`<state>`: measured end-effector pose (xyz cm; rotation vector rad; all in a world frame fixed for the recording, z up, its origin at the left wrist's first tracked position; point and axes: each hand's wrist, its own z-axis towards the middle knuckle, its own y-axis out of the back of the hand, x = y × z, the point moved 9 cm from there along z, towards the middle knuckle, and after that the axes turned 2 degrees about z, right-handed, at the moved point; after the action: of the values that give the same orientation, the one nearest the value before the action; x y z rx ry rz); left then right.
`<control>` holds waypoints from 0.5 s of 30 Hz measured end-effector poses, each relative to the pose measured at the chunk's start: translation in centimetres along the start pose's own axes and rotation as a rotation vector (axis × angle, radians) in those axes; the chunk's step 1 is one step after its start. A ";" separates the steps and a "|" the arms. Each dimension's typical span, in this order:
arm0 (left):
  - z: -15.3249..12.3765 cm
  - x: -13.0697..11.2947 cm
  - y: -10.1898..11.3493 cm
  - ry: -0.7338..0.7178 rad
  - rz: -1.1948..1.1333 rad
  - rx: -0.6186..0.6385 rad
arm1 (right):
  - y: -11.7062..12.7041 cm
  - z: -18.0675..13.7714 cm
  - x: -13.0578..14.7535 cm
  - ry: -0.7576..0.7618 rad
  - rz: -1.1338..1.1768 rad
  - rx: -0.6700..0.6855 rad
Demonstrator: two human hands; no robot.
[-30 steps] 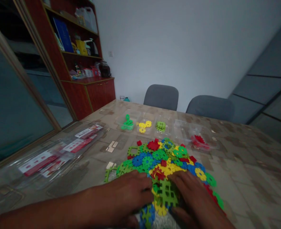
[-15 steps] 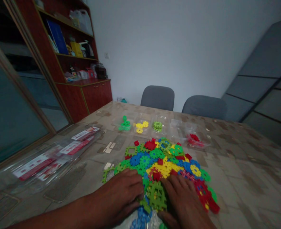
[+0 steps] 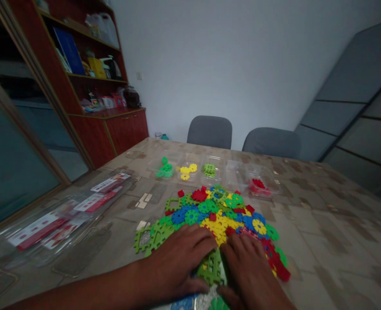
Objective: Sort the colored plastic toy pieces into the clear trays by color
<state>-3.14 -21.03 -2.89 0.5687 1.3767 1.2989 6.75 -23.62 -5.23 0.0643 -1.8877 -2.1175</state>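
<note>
A heap of plastic building pieces (image 3: 221, 221) in green, yellow, blue and red lies before me, with toothed wheels and notched squares among them. Between my hands is an olive-green notched square piece (image 3: 210, 269) with a windowed face. My left hand (image 3: 180, 258) reaches over its left side, fingertips at the upper edge and thumb near the lower edge. My right hand (image 3: 250, 269) is curled along its right side, fingers and thumb close to the edge. Beneath, some blue pieces (image 3: 182, 303) and crinkled clear plastic (image 3: 206, 299) show. My fingers partly hide the square.
Behind the heap stand clear trays: one with green pieces (image 3: 165, 168), others with yellow wheels (image 3: 188, 169), a light-green block (image 3: 209, 170) and red pieces (image 3: 258, 187). Flat clear packages (image 3: 48, 228) lie at left. Two grey chairs (image 3: 209, 131) stand beyond the table.
My left hand has moved right and over the green square piece, its fingers now close to my right hand. The view has shifted slightly.
</note>
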 end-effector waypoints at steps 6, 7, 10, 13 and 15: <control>0.0 -0.2 -0.8 0.009 -0.018 0.057 | 0.6 0.0 -0.3 0.016 0.055 0.009; 0.1 -0.4 -0.5 -0.004 -0.041 0.032 | 0.6 0.0 -0.5 0.036 0.050 0.002; 0.2 -0.8 1.0 -0.025 -0.131 -0.056 | 0.8 -0.2 -1.3 0.109 0.026 -0.035; -0.3 -0.1 2.9 0.038 -0.174 -0.131 | 1.2 -0.2 -2.5 0.109 0.028 -0.049; -1.1 0.7 3.8 0.102 -0.140 -0.169 | 1.9 -0.1 -3.1 0.095 0.048 -0.048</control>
<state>-5.53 -19.76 0.12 0.2898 1.3484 1.3297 10.05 -23.12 -3.91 0.1065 -1.7668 -2.0886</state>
